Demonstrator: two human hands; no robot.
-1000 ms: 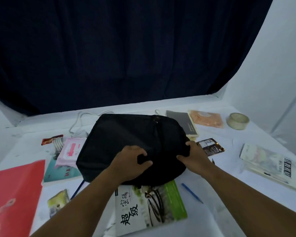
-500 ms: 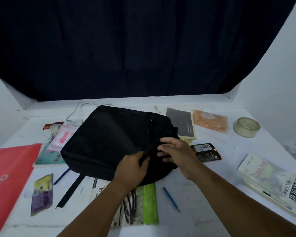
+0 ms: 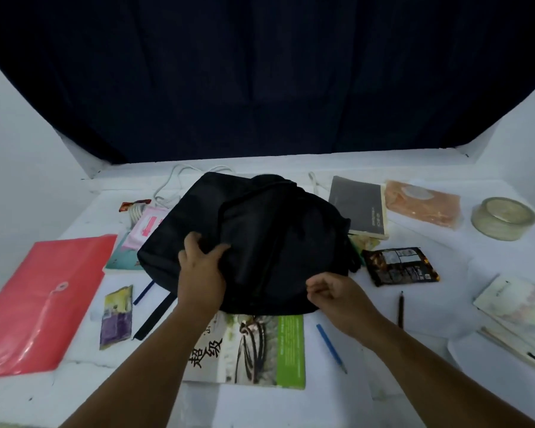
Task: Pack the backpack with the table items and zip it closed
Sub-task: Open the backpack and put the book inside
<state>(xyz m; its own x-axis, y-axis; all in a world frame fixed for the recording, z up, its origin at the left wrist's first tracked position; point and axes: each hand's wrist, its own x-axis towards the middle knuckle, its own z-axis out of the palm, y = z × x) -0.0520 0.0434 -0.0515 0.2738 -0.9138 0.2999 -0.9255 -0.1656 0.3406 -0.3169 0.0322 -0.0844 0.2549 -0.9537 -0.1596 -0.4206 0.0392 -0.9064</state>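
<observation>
Head view — black backpack (image 3: pixel 260 239) lies flat mid-table on the white table (image 3: pixel 414 381), its near edge overlapping a book (image 3: pixel 260 350) with a green band. Left hand (image 3: pixel 203 273) grips the bag's fabric on its left-centre, fingers curled into a fold. Right hand (image 3: pixel 337 296) sits at the near right edge of the bag, thumb and fingers pinched together — whether they hold a zip pull cannot be told. Red folder (image 3: pixel 40 301) far left; blue pen (image 3: pixel 331 347) near right; snack packet (image 3: pixel 399 267), grey notebook (image 3: pixel 359 208) and tape roll (image 3: pixel 504 217) to the right, apart from the bag.
</observation>
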